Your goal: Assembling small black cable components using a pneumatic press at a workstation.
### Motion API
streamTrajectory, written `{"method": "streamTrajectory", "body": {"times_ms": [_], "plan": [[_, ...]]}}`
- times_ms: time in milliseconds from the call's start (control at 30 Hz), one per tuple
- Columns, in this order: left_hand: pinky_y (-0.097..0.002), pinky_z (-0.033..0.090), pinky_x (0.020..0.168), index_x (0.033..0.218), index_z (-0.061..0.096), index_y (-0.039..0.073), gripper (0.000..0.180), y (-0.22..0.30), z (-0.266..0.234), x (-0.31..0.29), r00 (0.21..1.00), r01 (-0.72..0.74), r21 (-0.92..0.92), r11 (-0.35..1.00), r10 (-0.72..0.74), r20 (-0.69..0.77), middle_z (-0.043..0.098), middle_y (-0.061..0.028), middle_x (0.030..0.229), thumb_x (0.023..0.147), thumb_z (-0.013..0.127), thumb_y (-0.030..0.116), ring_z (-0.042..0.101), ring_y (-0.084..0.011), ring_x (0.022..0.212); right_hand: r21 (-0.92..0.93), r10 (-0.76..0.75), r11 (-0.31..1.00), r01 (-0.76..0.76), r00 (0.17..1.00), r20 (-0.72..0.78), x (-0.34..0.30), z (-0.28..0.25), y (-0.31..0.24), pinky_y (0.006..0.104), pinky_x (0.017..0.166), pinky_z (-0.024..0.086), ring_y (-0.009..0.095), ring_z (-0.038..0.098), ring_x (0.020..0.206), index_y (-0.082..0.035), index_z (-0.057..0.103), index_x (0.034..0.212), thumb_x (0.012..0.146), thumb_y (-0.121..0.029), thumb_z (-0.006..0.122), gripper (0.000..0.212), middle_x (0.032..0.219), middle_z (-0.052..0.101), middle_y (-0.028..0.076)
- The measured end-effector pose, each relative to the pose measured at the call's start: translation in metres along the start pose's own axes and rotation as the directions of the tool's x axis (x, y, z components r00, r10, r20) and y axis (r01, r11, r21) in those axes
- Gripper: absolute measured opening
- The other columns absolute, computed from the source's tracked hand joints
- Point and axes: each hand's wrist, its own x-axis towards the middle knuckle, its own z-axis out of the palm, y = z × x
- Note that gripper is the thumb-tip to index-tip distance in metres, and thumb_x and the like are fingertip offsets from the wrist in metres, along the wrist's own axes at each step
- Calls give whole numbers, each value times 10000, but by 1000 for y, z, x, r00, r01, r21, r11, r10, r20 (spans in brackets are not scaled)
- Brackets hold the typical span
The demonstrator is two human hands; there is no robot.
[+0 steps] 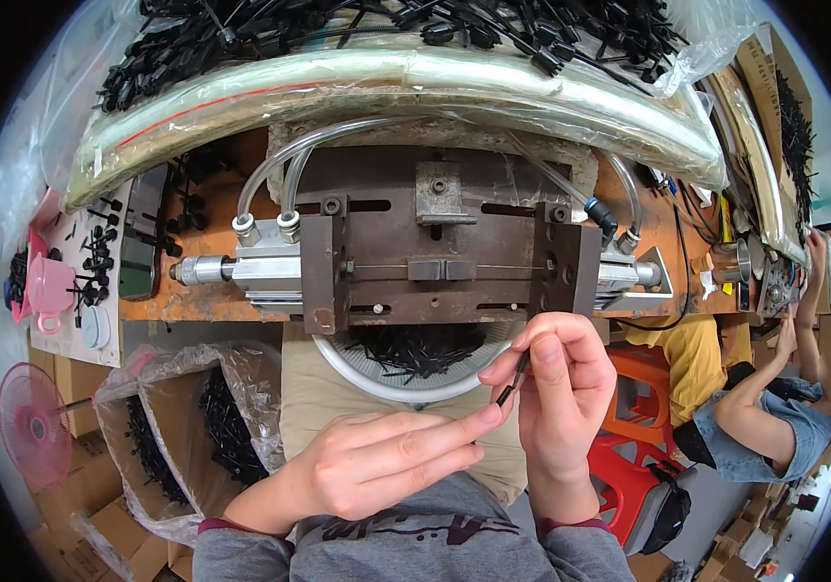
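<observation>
My right hand (559,403) is closed in a pinch on a small black plastic part (505,396), a thin, short stick held at a slant. My left hand (391,464) reaches across from the left with its fingers stretched out, its index fingertip at the part's lower end. Its thumb is mostly hidden. Just beyond my hands, a white basket (338,376) holds many similar black pieces. Behind it stands a brown metal fixture (386,206), where two small metal blocks (441,271) meet in the middle on thin rods.
Silver air cylinders (270,274) with clear hoses flank the fixture. A plastic-wrapped pad (415,73) bears a heap of black parts. Bagged boxes (182,436) of pieces stand at left, near a pink fan (35,425). A red stool (629,475) and another person (765,427) are at right.
</observation>
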Motion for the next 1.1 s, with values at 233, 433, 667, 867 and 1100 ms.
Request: {"method": "streamTrajectory", "body": {"times_ms": [233,433,667,867,1100], "plan": [[-297,600,682,956,710,-66,269,-3,0,0,1000,2,-14,1000,-2,4,673,-168,1186,698,727,7,709,-218,865,-21,-24,999,24,1000,-11,-1,1,0,231,532,542,158,671,718,51,563,1055,1014,-86,511,153,861,661,157],[-294,598,668,965,726,-20,283,-2,1,-1,1000,9,10,1000,-9,13,686,-162,1160,695,780,40,712,-217,841,-21,-15,1000,15,1000,5,-2,0,1,228,530,535,146,657,666,51,556,1056,1015,-84,507,148,851,666,163],[-296,597,666,968,733,-1,288,-4,2,-3,1000,19,9,1000,-19,-1,690,-171,1147,694,804,49,716,-224,825,-19,-39,999,39,999,-26,-2,1,0,225,521,524,121,621,599,47,543,1062,1018,-81,498,143,839,666,176],[-294,593,665,957,737,1,283,-3,1,-3,1000,19,16,1000,-19,-3,692,-162,1146,688,806,50,713,-217,824,-73,-70,995,70,998,-6,-2,2,3,218,524,519,117,620,590,50,547,1055,1017,-79,502,142,838,669,167],[-286,587,653,959,735,6,286,-4,-2,-5,1000,24,37,999,-24,13,690,-160,1151,684,801,50,708,-208,813,-101,-83,991,86,996,32,-3,1,3,214,532,517,111,619,593,57,548,1056,1013,-58,500,132,855,673,170]]}}
